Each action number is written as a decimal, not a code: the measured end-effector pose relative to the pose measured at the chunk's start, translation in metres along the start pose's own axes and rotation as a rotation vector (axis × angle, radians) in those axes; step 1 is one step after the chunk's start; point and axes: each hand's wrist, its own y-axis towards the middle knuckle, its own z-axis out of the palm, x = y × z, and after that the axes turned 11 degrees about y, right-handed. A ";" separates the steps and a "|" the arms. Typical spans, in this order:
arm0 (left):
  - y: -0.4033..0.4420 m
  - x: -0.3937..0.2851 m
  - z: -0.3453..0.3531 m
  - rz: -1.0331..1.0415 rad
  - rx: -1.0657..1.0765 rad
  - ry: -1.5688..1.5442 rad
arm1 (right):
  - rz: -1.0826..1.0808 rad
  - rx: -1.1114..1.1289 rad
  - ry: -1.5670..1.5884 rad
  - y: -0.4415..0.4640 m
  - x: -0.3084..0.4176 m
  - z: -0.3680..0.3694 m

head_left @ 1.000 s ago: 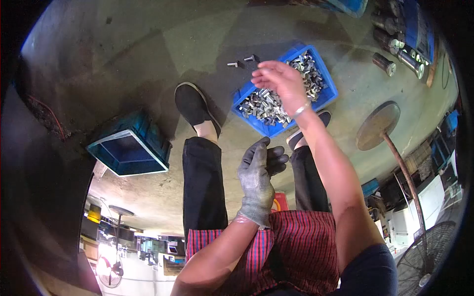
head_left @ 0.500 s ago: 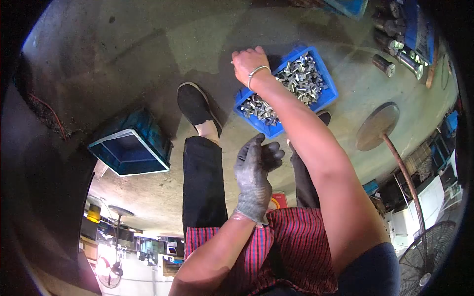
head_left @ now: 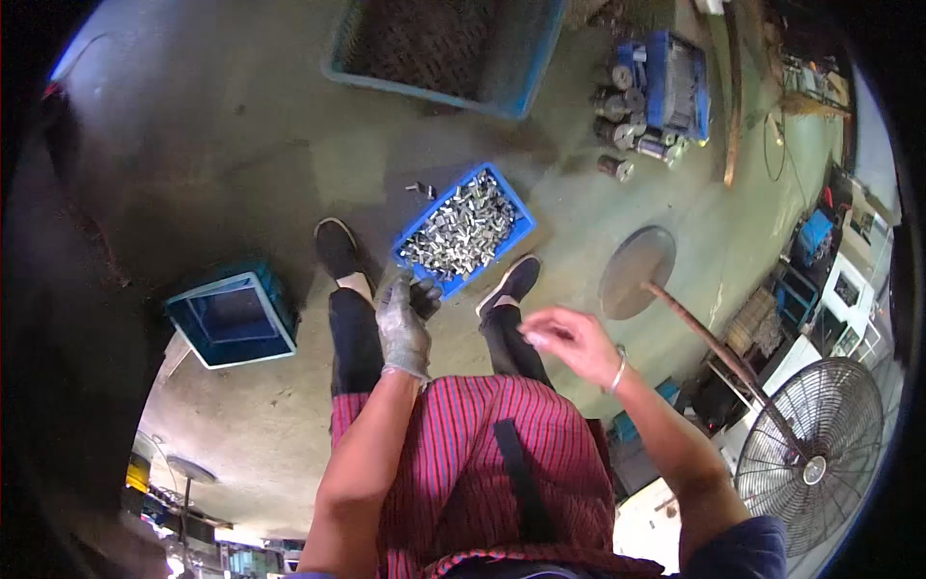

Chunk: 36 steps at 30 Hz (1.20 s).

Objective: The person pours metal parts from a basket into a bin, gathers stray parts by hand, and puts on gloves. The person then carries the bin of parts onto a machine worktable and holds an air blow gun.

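Note:
A blue crate (head_left: pixel 523 228) stands on the floor between the feet, filled with small shiny metal pieces (head_left: pixel 463 227). Just outside its upper left side lie a couple of loose metal pieces (head_left: pixel 416 186). My left hand (head_left: pixel 403 323), in a grey glove, is near the crate's lower left corner, its fingers bent but apart, and nothing shows in it. Bare and wearing a bracelet, my right hand (head_left: pixel 576 347) is over the right knee, away from the crate. Its fingers are loosely curled and slightly blurred, with a gap at the thumb and no piece visible.
An empty teal crate (head_left: pixel 280 336) stands at left. A larger blue crate (head_left: pixel 434 95) is at the top. Metal cylinders (head_left: pixel 617 167) lie beside another blue crate (head_left: pixel 702 106) at upper right. A round-based stand (head_left: pixel 637 273) and a fan (head_left: pixel 810 463) are on the right.
My right hand has come back from beside the crate's upper left to above the right knee. The view has shifted, showing more floor at the top. My left hand keeps much the same pose.

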 end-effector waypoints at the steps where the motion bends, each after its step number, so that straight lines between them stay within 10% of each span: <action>1: -0.008 -0.006 -0.001 -0.047 -0.017 -0.064 | 0.016 -0.037 -0.038 -0.015 0.003 -0.003; 9: -0.007 -0.016 -0.026 -0.157 -0.049 -0.232 | -0.529 -0.281 -0.934 0.188 -0.052 0.007; 13: -0.011 -0.031 -0.019 -0.073 -0.038 -0.164 | -0.221 -0.147 -1.354 0.323 -0.107 0.040; 25: -0.022 -0.017 -0.008 -0.264 -0.054 -0.123 | 0.300 -0.226 -1.124 0.383 -0.120 0.080; 30: -0.020 -0.019 -0.003 -0.259 -0.041 -0.137 | -0.197 -0.246 -1.020 0.381 -0.129 0.068; 36: -0.021 -0.015 -0.003 -0.267 -0.034 -0.118 | -0.189 -0.075 -1.237 0.390 -0.130 0.087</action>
